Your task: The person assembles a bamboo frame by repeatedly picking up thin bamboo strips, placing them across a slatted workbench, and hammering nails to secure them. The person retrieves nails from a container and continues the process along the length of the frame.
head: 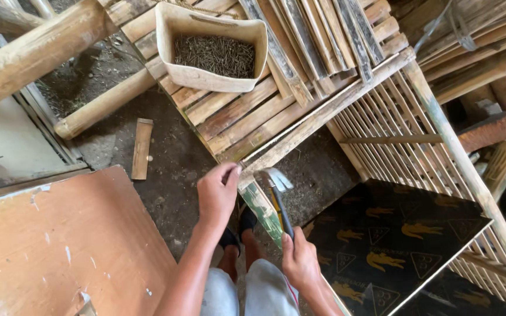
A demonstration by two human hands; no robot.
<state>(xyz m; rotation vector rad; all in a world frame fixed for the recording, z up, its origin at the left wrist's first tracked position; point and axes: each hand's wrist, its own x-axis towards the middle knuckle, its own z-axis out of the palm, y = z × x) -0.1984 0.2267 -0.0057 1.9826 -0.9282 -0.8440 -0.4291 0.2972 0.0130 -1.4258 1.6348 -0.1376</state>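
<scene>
Right hand (301,262) grips hammer (276,193), head beside left hand (218,192) on bamboo strip (323,114)

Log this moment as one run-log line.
left hand: fingers pinch at bamboo frame end | right hand: grips hammer, head near left fingers | nail tub on slats

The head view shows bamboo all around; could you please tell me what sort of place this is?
Probably a small bamboo workshop with a dirt floor. Split bamboo slats form a frame, a container of nails rests on them, and the right hand holds a hammer near the left hand.
</scene>
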